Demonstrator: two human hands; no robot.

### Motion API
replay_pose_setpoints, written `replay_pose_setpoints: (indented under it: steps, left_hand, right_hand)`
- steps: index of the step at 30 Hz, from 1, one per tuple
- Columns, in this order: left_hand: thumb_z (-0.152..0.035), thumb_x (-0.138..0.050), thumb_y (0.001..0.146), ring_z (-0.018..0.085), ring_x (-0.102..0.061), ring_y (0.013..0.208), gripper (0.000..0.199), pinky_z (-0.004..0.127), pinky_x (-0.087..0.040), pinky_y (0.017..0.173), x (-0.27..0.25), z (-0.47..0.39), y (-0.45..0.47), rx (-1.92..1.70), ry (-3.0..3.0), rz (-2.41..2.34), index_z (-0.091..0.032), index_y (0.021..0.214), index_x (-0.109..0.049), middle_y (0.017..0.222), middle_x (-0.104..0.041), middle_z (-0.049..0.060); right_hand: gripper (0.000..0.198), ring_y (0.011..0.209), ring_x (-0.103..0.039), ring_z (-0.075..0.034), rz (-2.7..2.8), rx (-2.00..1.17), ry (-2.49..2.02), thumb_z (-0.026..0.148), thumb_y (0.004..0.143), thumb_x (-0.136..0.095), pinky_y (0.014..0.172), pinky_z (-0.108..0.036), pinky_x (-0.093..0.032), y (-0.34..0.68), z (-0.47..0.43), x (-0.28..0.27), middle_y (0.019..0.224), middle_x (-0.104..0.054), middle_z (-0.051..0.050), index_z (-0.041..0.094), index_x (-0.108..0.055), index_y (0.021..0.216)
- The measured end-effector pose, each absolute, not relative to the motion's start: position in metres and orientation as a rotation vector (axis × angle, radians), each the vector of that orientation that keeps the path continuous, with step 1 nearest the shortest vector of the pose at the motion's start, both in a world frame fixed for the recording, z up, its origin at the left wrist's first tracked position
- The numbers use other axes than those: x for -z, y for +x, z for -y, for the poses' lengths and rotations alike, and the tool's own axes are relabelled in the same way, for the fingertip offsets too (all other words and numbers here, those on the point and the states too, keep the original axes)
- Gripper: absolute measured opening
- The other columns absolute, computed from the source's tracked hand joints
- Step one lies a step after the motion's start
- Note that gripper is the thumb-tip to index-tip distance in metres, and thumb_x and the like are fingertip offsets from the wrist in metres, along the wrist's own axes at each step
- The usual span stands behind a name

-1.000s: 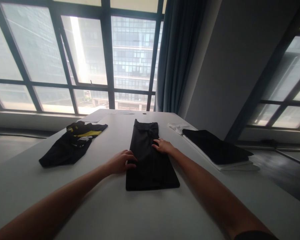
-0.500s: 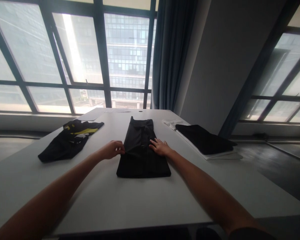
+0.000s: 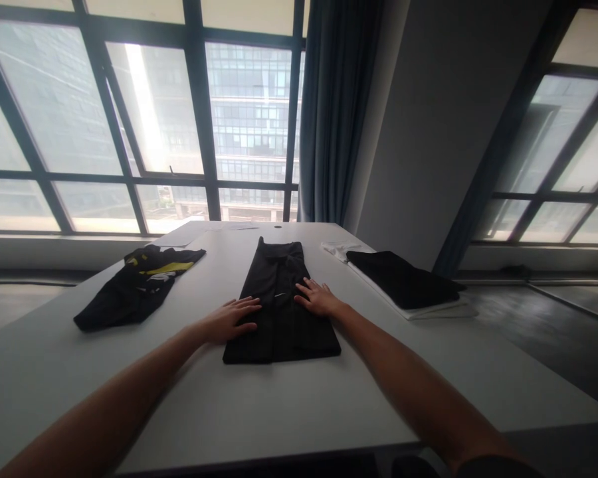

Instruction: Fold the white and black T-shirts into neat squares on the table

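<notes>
A black garment [image 3: 284, 332], folded into a long narrow shape, lies flat on the white table [image 3: 259, 411] in front of me. A small light mark shows near its middle. My left hand [image 3: 232, 318] rests on its left edge with the fingers stretched out. On the opposite edge lies my right hand [image 3: 317, 297], fingers spread and flat on the cloth. Neither hand grips anything. What kind of garment it is cannot be made out.
To the left lies a loosely bunched black garment [image 3: 114, 299] with yellow and white parts. On the right, a folded black cloth [image 3: 403, 275] sits on a white one [image 3: 441, 311]. Paper sheets [image 3: 177, 238] lie toward the far edge, before windows and a blue curtain [image 3: 329, 133].
My left hand has gone from curled fingers at the garment's left edge to lying flat on it. That edge now reaches slightly further left. The right hand stays nearly in place.
</notes>
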State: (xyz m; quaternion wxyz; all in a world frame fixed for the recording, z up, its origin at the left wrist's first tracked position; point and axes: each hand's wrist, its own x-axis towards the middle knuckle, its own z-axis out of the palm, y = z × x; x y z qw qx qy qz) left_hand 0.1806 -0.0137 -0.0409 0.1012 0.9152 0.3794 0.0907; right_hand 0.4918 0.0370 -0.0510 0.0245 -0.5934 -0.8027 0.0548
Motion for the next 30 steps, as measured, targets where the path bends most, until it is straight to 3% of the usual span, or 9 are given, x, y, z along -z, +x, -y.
replay_pose_setpoints:
  steps: [5,12,16,20,23,27,30]
  left_hand:
    - [-0.068,-0.044,0.091,0.030,-0.028,0.148,0.071,0.052,-0.019,0.119,0.041,0.015,0.179,-0.131,2.691,-1.182,-0.031,0.151,-0.038,0.161,-0.030,0.006]
    - [-0.067,-0.054,0.086,0.030,-0.052,0.130,0.060,0.045,-0.036,0.112,0.029,0.027,0.189,-0.322,2.788,-1.132,-0.030,0.133,-0.061,0.143,-0.057,0.005]
    - [-0.067,-0.045,0.091,0.029,-0.034,0.145,0.071,0.046,-0.027,0.118,0.040,0.024,0.193,-0.332,2.711,-1.219,-0.025,0.148,-0.045,0.157,-0.039,0.007]
    - [-0.072,-0.036,0.091,0.029,-0.020,0.150,0.076,0.053,-0.015,0.121,0.047,0.020,0.196,-0.185,2.622,-1.370,-0.027,0.153,-0.036,0.162,-0.024,0.005]
    - [-0.074,-0.033,0.090,0.030,-0.019,0.150,0.077,0.055,-0.014,0.120,0.046,0.022,0.200,-0.120,2.610,-1.464,-0.029,0.153,-0.035,0.163,-0.022,0.005]
    - [-0.076,-0.038,0.087,0.032,-0.031,0.146,0.077,0.052,-0.024,0.117,0.046,0.023,0.203,-0.185,2.661,-1.466,-0.030,0.148,-0.044,0.159,-0.035,0.005]
    - [-0.074,-0.038,0.089,0.030,-0.039,0.141,0.070,0.047,-0.030,0.115,0.048,0.019,0.197,-0.325,2.709,-1.431,-0.030,0.142,-0.052,0.156,-0.042,0.004]
  right_hand:
    - [0.073,0.152,-0.008,-0.030,2.572,-0.092,-1.812,0.068,0.096,-0.024,0.119,-0.056,-0.005,0.494,-0.035,0.047,0.165,-0.011,-0.011,0.025,-0.030,0.156]
    - [0.064,0.150,-0.016,-0.031,2.598,0.001,-1.723,0.056,0.098,-0.038,0.119,-0.055,-0.012,0.497,-0.027,0.036,0.164,-0.019,-0.012,0.023,-0.038,0.153]
    - [0.061,0.146,-0.029,-0.029,2.560,-0.048,-1.620,0.055,0.098,-0.040,0.119,-0.048,-0.021,0.488,-0.022,0.038,0.159,-0.033,-0.011,0.022,-0.045,0.149]
    - [0.064,0.148,-0.024,-0.031,2.587,-0.138,-1.653,0.057,0.099,-0.035,0.119,-0.054,-0.016,0.481,-0.018,0.040,0.160,-0.030,-0.012,0.021,-0.040,0.151]
    - [0.062,0.149,-0.022,-0.032,2.590,-0.120,-1.663,0.055,0.099,-0.037,0.119,-0.057,-0.013,0.479,-0.016,0.039,0.160,-0.030,-0.012,0.021,-0.041,0.151]
    - [0.057,0.148,-0.026,-0.030,2.585,-0.104,-1.590,0.048,0.099,-0.043,0.119,-0.055,-0.017,0.478,-0.014,0.039,0.158,-0.034,-0.012,0.022,-0.044,0.149]
    - [0.057,0.144,-0.033,-0.031,2.585,-0.138,-1.554,0.049,0.098,-0.044,0.116,-0.050,-0.027,0.477,-0.012,0.037,0.157,-0.037,-0.013,0.021,-0.046,0.148]
